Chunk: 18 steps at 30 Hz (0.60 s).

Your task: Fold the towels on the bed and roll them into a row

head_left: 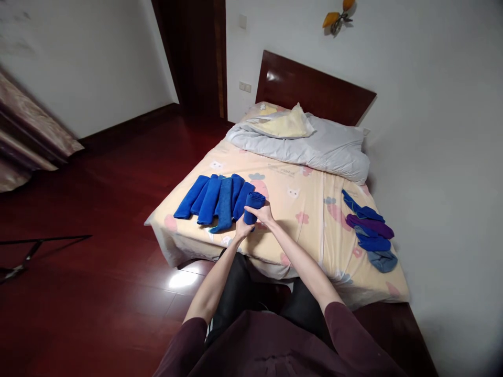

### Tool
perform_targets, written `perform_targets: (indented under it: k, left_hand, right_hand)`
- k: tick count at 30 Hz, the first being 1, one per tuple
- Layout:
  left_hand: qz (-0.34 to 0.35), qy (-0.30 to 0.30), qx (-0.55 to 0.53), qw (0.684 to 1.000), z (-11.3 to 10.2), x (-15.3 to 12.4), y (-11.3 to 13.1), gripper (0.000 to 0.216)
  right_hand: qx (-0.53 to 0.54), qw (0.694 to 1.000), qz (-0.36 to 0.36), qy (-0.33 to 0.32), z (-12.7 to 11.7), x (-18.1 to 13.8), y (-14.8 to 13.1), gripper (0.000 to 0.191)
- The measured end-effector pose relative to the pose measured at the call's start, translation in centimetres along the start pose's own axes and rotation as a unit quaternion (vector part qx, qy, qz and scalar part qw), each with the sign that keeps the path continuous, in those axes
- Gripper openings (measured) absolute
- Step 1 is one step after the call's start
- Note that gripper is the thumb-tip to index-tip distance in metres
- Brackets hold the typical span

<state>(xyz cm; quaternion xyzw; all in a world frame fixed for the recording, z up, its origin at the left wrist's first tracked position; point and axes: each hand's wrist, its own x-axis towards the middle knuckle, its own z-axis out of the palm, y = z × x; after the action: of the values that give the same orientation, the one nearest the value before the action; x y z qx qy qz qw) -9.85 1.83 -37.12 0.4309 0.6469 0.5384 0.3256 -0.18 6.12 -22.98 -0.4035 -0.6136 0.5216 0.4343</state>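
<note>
Nearest: maroon shirt (pixel 271 345), dark trousers (pixel 236 285), both bare forearms reaching forward over the bed edge. Left grip (pixel 243 229) is closed around the lower left side of a rolled blue cloth (pixel 252 208); right grip (pixel 264 212) wraps its right side, thumb across the front. So the roll sits between the two, pinched from both sides, standing roughly upright with its coiled end facing up. Can't tell whether its bottom touches the bed.

Just left of the roll, a row of folded blue cloths (pixel 210 199) lies side by side, some overlapping; one duller blue strip (pixel 225 201) lies among them, its near end curling toward the bed's edge. Well apart, near the right edge, a loose heap of blue and grey-blue cloths (pixel 375 241) with a purple cloth (pixel 373 226) in it.

Surface is a bed (pixel 291 220), peach sheet, carrot and cat prints. Dark red glossy floor (pixel 118 209) around it; thin black stand-like object (pixel 35 245) at left, partly cut off. Farther: grey quilt (pixel 334 144), pale yellow cloth (pixel 288 123) on top, brown headboard (pixel 314 86), curtain (pixel 31 131) at left, dark doorway (pixel 192 57), orange wall lamp (pixel 333 20).
</note>
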Motion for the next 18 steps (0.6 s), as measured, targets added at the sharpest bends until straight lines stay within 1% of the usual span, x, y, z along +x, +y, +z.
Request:
perform_targets:
  k: [3, 7, 12, 18]
  left_hand:
    - [-0.008, 0.001, -0.002, 1.0, 0.0, 0.1, -0.8, 0.054]
    - [-0.006, -0.001, -0.004, 1.0, -0.1, 0.1, -1.6, 0.058]
    - [0.009, -0.008, 0.002, 1.0, -0.1, 0.3, -1.3, 0.061]
    - [0.011, -0.011, 0.014, 1.0, -0.3, 0.2, -1.0, 0.063]
  right_hand:
    - [-0.009, 1.0, 0.004, 0.006, 0.1, 0.3, 0.8, 0.053]
    - [0.005, 1.0, 0.024, 0.01, 0.0, 0.4, 1.9, 0.056]
    - [0.009, 1.0, 0.024, 0.008, -0.2, 0.6, 2.2, 0.056]
    - [0.011, 1.0, 0.02, 0.008, -0.4, 0.6, 2.7, 0.06]
